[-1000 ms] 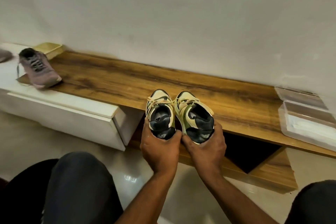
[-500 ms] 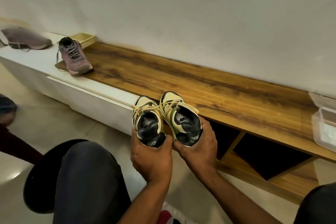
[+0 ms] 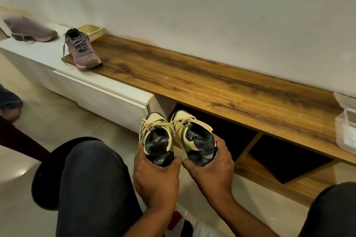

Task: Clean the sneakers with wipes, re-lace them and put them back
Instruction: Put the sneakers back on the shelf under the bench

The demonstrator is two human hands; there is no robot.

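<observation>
I hold a pair of cream and olive sneakers with dark grey heels side by side, toes pointing away. My left hand (image 3: 157, 181) grips the heel of the left sneaker (image 3: 156, 138). My right hand (image 3: 211, 171) grips the heel of the right sneaker (image 3: 194, 136). Both are laced with cream laces. They hang below the front edge of the wooden bench top (image 3: 192, 81), in front of its dark open compartment (image 3: 227, 131).
A purple sneaker (image 3: 81, 50) stands at the bench's left end, and another purple sneaker (image 3: 28, 30) lies on the white cabinet (image 3: 100, 98). A yellow basket (image 3: 91, 31) sits by the wall. A clear plastic wipes box (image 3: 346, 131) is at far right. My knees frame the tiled floor.
Both hands have brought the sneaker pair down off the bench top to below its front edge, in front of the open compartment. The view has shifted left.
</observation>
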